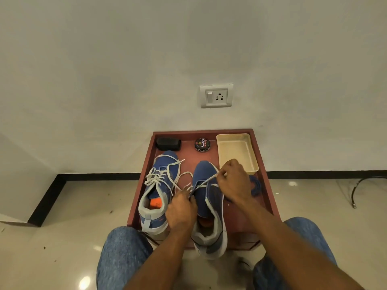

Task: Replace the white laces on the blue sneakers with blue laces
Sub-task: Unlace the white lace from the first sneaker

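Observation:
Two blue sneakers stand on a low reddish-brown table [266,185], toes toward the wall. The left sneaker [159,191] keeps its white lace [161,174], loosened and spread over the toe. On the right sneaker [206,201] only a short stretch of white lace [206,181] remains near the toe. My right hand [234,181] pinches one end of that lace above the shoe's right side. My left hand [181,210] pinches the other end at the shoe's left side. Blue laces [256,186] lie bundled right of the shoe, partly hidden by my right hand.
At the table's back edge sit a black brush [168,144], a round polish tin [202,144] and a cream plastic tray [237,151]. A wall socket [216,96] is above. My knees in jeans [123,254] flank the table. A cable [358,189] lies on the floor at right.

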